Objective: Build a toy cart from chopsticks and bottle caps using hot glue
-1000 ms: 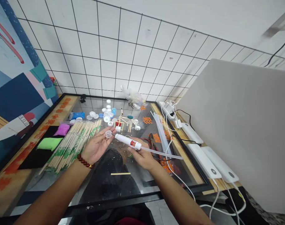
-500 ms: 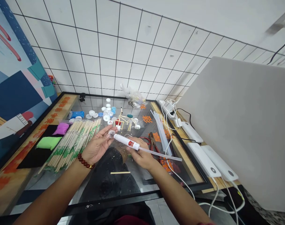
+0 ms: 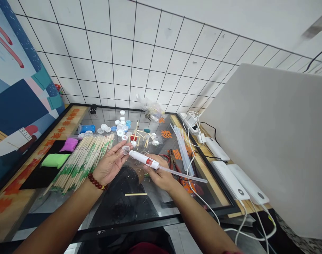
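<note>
My left hand [image 3: 111, 163] has its fingers closed on a clear round cap [image 3: 126, 150]; a small white cap [image 3: 133, 144] is at its fingertips. My right hand [image 3: 161, 174] is wrapped round a white glue gun [image 3: 141, 158] with a red part in its body. The gun's nozzle points left and meets the clear cap. From the gun's back end a long translucent glue stick [image 3: 182, 174] sticks out to the right. Just beyond my hands stand small wooden stick figures [image 3: 135, 135] with a red piece and a green piece.
Wrapped chopsticks [image 3: 81, 162], green clay [image 3: 55, 160] and purple clay [image 3: 69, 144] lie left. White and blue caps [image 3: 120, 132] and a plastic bag [image 3: 151, 111] are behind. Spare glue sticks [image 3: 182, 150], red-handled pliers [image 3: 172, 162] and white cables lie right. One stick [image 3: 135, 194] lies in front.
The glue gun's back end and its glue stick have shifted very slightly to the right. Both hands keep almost the same place and hold.
</note>
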{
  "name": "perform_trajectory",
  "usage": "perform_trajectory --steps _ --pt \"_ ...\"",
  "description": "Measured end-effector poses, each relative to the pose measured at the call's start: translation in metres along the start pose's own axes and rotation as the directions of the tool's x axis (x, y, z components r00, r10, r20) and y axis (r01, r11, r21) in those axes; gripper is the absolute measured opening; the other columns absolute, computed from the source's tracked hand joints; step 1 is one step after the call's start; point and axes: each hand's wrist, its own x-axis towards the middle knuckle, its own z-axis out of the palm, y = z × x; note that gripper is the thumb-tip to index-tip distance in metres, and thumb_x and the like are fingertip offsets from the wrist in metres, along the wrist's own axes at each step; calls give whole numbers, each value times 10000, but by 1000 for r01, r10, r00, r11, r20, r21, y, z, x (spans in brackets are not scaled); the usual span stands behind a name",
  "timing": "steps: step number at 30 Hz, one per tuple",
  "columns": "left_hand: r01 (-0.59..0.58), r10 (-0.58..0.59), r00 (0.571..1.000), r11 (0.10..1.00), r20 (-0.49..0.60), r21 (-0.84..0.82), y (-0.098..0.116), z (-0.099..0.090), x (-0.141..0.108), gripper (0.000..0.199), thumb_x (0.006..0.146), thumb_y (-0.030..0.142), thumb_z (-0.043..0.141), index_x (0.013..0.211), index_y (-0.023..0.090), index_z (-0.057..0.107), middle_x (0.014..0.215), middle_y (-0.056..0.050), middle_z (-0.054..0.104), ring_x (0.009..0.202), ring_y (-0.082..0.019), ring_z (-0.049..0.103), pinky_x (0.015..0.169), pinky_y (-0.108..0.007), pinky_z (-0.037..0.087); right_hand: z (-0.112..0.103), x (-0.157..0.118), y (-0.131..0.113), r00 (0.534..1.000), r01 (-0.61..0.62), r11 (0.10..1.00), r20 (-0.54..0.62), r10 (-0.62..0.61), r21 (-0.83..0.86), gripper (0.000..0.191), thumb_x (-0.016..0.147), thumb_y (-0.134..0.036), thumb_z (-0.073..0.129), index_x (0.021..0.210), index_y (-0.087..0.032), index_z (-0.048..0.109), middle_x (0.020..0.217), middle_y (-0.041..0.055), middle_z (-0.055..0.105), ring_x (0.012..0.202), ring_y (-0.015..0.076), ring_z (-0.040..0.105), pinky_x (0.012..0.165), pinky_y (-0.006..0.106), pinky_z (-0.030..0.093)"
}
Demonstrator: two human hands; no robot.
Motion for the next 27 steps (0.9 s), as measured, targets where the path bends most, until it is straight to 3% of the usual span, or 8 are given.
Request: perform_trajectory --steps 6,10,15,17,19,21,23,27 --pt "-1 1 1000 999 4 49 -3 -2 0 425 781 85 745 1195 168 696 1257 -105 702 1225 -219 618 1037 -299 501 1 0 0 1000 -11 1000 24 11 7 276 969 -347 534 1214 -239 599 1076 87 724 957 251 671 865 407 521" --pt "-26 32 997 995 -66 94 -2 -2 1 381 720 65 785 1090 149 746 1096 -75 756 1079 -173 673 994 -253 499 0 1 -3 1000 6 999 17 -7 54 266 967 -330 540 1208 -237 607 1065 83 727 937 248 676 843 406 522" --pt "-150 174 958 981 -227 123 0 -8 7 269 634 80 840 889 138 775 1015 -69 760 991 -174 684 969 -288 507 0 -2 1 996 -1 1000 -94 4 30 251 959 -324 556 1180 -230 627 1082 93 728 967 256 688 862 418 543" --pt "-212 266 934 950 -237 231 0 -11 8 293 612 132 865 890 154 773 1014 -68 750 961 -191 679 928 -319 525 1 -3 3 989 -40 998 -139 45 43 245 953 -319 568 1170 -227 632 1102 100 725 993 261 692 886 427 551" --pt "-290 408 894 840 -183 459 0 -13 7 338 605 176 875 930 181 779 1001 -57 729 901 -194 662 884 -331 532 1 -4 4 983 -68 995 -168 78 67 250 947 -315 578 1174 -223 628 1114 106 724 1004 265 695 904 435 554" --pt "-373 559 827 629 -63 682 0 -14 5 350 621 185 862 962 216 787 1008 -47 693 849 -188 629 871 -329 519 0 -3 4 982 -72 994 -171 85 79 252 943 -311 584 1174 -220 628 1112 108 724 1007 268 696 907 439 556" --pt "-431 639 767 446 59 784 1 -12 2 346 652 169 833 987 246 792 1016 -45 664 831 -193 603 888 -329 497 0 -3 4 987 -58 996 -146 68 72 250 940 -311 585 1169 -223 636 1106 105 726 1013 269 695 907 437 557" --pt "-488 660 737 374 143 789 1 -10 -3 421 690 133 791 1090 260 763 1016 -65 670 897 -241 600 962 -358 457 2 -3 2 996 -12 999 -86 15 35 259 948 -322 575 1185 -238 636 1100 89 732 1011 257 690 913 426 549"
